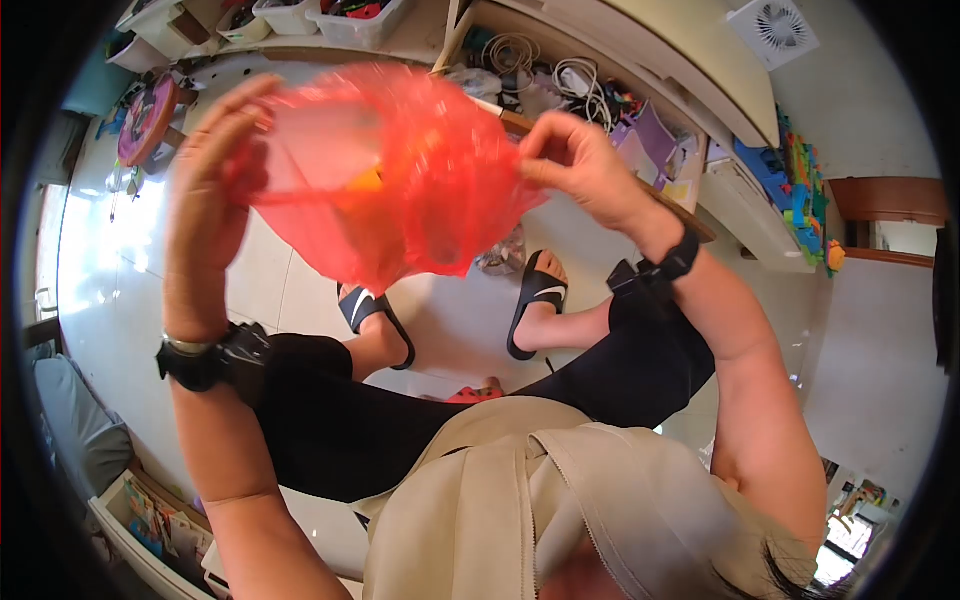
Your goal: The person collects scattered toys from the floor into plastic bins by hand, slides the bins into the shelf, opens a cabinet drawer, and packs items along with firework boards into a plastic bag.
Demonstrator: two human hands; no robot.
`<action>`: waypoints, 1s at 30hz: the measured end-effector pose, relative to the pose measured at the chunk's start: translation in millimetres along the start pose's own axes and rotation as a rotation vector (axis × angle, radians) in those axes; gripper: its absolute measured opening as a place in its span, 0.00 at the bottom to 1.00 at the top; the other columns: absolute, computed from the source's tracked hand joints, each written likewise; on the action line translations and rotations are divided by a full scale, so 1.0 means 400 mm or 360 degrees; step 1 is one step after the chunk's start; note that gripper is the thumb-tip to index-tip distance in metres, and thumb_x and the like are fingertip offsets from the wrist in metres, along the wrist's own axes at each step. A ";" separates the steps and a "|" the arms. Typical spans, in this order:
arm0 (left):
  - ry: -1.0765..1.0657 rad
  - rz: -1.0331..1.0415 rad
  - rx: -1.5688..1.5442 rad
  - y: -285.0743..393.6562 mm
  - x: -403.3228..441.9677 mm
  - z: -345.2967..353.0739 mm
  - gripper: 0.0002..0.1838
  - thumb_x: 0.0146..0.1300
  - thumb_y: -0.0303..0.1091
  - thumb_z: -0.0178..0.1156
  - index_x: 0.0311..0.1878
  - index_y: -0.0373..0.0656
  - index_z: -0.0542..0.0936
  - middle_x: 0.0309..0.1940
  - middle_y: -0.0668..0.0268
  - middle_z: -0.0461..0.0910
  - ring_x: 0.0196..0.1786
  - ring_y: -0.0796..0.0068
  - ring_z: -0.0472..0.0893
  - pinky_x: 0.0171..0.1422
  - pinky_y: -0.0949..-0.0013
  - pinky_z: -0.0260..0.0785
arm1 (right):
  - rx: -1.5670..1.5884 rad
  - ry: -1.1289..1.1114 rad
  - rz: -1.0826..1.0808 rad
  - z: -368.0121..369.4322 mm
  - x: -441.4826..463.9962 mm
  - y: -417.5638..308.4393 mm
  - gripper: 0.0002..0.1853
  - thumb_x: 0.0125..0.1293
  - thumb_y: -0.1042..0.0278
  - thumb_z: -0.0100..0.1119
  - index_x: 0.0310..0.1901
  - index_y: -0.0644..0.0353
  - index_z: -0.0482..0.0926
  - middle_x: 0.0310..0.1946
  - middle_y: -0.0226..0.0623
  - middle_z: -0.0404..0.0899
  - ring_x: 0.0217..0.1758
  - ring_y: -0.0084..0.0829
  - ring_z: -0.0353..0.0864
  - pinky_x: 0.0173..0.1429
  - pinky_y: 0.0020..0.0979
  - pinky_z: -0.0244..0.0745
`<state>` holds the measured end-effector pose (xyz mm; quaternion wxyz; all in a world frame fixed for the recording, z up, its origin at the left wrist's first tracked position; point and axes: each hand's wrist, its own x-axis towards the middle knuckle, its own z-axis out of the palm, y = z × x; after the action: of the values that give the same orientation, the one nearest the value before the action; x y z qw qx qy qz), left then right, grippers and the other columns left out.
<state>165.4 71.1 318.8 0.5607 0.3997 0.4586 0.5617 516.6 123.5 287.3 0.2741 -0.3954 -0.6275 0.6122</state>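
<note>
A thin, see-through red plastic bag (430, 190) is stretched between my two hands, above the floor and my feet. Something yellow-orange (368, 182) shows through its film, too blurred to name. On the bag's left side my left hand (215, 180) grips the plastic, its fingers curled and partly smeared by motion. The right edge is pinched between thumb and fingertips of my right hand (580, 165). Both wrists carry black bands.
An open drawer (690, 185) with coiled cables (512, 55) and mixed items lies ahead. White bins (360, 22) stand at the far left. A clear plastic bag (502, 252) rests on the floor near my feet. Another open drawer (125, 530) is at lower left.
</note>
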 end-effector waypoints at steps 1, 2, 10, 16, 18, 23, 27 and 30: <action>-0.0018 -0.0181 0.0151 -0.026 -0.012 0.016 0.16 0.66 0.31 0.57 0.56 0.40 0.79 0.33 0.77 0.76 0.26 0.92 0.67 0.26 0.88 0.55 | -0.0136 -0.0034 0.0195 0.000 -0.005 0.059 0.06 0.61 0.77 0.64 0.34 0.60 0.75 0.33 0.26 0.77 0.36 0.16 0.76 0.38 0.21 0.74; -0.0040 -0.0367 0.0303 -0.055 -0.025 0.037 0.15 0.64 0.32 0.59 0.54 0.40 0.80 0.33 0.77 0.76 0.26 0.91 0.67 0.27 0.87 0.55 | -0.0269 -0.0070 0.0392 0.001 -0.012 0.117 0.06 0.62 0.77 0.63 0.35 0.59 0.75 0.31 0.25 0.76 0.37 0.16 0.75 0.35 0.22 0.74; -0.0424 -0.0505 0.0639 -0.130 -0.060 0.152 0.17 0.57 0.23 0.63 0.51 0.35 0.78 0.41 0.67 0.80 0.40 0.81 0.77 0.46 0.77 0.70 | -0.1515 -0.0467 -0.0812 0.163 -0.089 0.210 0.30 0.52 0.70 0.67 0.60 0.54 0.72 0.63 0.38 0.68 0.58 0.45 0.72 0.60 0.45 0.67; -0.0481 -0.0508 0.0999 -0.177 -0.021 0.125 0.13 0.56 0.18 0.57 0.45 0.34 0.79 0.35 0.70 0.79 0.32 0.87 0.72 0.38 0.79 0.67 | -0.1955 -0.0983 0.0033 0.083 -0.063 0.232 0.13 0.51 0.72 0.63 0.41 0.55 0.81 0.51 0.38 0.78 0.55 0.41 0.77 0.51 0.47 0.71; -0.0437 -0.0495 0.1019 -0.186 -0.019 0.137 0.11 0.56 0.18 0.56 0.43 0.34 0.79 0.34 0.71 0.78 0.30 0.87 0.72 0.38 0.80 0.67 | -0.1714 -0.1192 0.0363 0.039 -0.083 0.176 0.08 0.56 0.69 0.58 0.37 0.57 0.81 0.35 0.43 0.81 0.43 0.46 0.80 0.44 0.45 0.73; -0.0541 -0.0517 0.0990 -0.195 -0.018 0.179 0.09 0.62 0.22 0.58 0.45 0.34 0.79 0.33 0.72 0.78 0.29 0.89 0.70 0.36 0.80 0.66 | -0.1681 -0.0966 0.0543 -0.228 -0.054 0.067 0.09 0.56 0.66 0.58 0.35 0.62 0.82 0.29 0.44 0.82 0.34 0.42 0.82 0.39 0.40 0.75; -0.0515 -0.0438 0.1049 -0.167 -0.009 0.229 0.09 0.61 0.21 0.59 0.45 0.35 0.80 0.32 0.72 0.78 0.27 0.88 0.67 0.33 0.80 0.65 | -0.1573 -0.0178 0.0538 -0.462 0.003 0.078 0.12 0.60 0.61 0.60 0.37 0.61 0.82 0.33 0.44 0.83 0.37 0.39 0.83 0.43 0.37 0.77; -0.0440 -0.0400 0.0942 -0.156 0.006 0.241 0.10 0.60 0.19 0.59 0.45 0.35 0.80 0.32 0.70 0.78 0.26 0.86 0.67 0.32 0.79 0.65 | -0.1481 0.0359 0.0266 -0.527 0.046 0.196 0.18 0.59 0.57 0.61 0.48 0.58 0.80 0.40 0.46 0.83 0.42 0.45 0.83 0.48 0.38 0.77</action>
<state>274.6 76.7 283.4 0.5422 0.5576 0.5669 0.2715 693.9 250.4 228.5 0.0843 -0.5889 -0.7671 0.2399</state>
